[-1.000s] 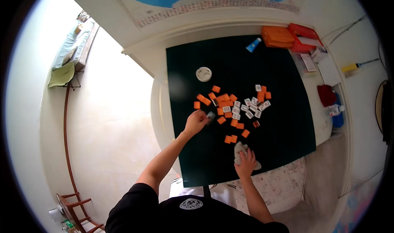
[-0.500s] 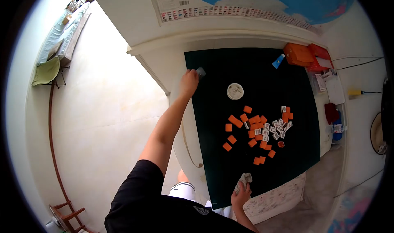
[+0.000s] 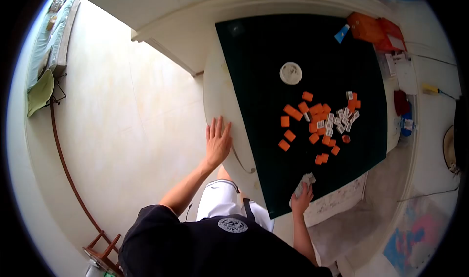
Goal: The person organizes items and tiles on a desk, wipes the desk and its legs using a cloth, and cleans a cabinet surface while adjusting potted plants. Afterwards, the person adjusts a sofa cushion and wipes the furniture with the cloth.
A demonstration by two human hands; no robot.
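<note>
My left hand (image 3: 218,142) has its fingers spread at the pale left edge of the table (image 3: 215,81) and holds nothing. In my right hand (image 3: 302,200) is a crumpled greyish-white cloth (image 3: 306,181), over the near edge of the dark green mat (image 3: 264,47). Beyond it on the mat lie several orange-backed mahjong tiles (image 3: 293,112), mostly face down, with a cluster of white face-up tiles (image 3: 340,122) to their right. A small see-through object (image 3: 235,29), too faint to name, lies at the mat's far left corner.
A round white tub (image 3: 291,74) with dark marks inside stands on the mat. A blue tube (image 3: 342,33) and an orange box (image 3: 365,27) are at the far right. A wooden stool (image 3: 105,250) and a green chair (image 3: 41,94) stand on the floor to the left.
My left hand has let go of the small see-through object at the far corner and drawn back toward me, fingers now spread. My right hand still holds the cloth. The view has shifted.
</note>
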